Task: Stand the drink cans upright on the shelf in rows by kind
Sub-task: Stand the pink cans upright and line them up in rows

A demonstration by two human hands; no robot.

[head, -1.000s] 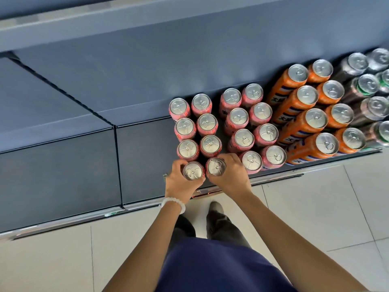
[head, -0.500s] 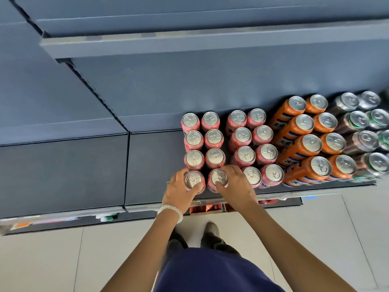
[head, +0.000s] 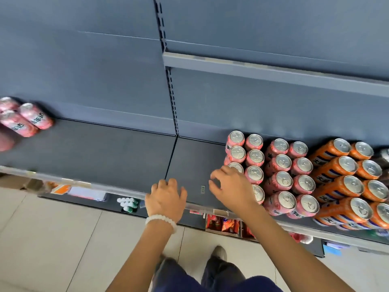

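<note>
Grey shelf (head: 126,152) now shows both hands freed from the front pink cans (head: 255,174); left hand (head: 166,199) and right hand (head: 229,187) hover loose-fingered, empty. Those rows stand finished just right of the right hand, and more pink cans (head: 25,119) lie tipped far left of the left hand, likely next.

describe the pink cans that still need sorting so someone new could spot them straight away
Start at the grey shelf and follow it to its far left end, well away from the upright block of pink cans and the orange cans on the right. There sits a small cluster of loose pink cans. Unlike the upright rows, they appear to lie on their sides, lettering showing.
</note>
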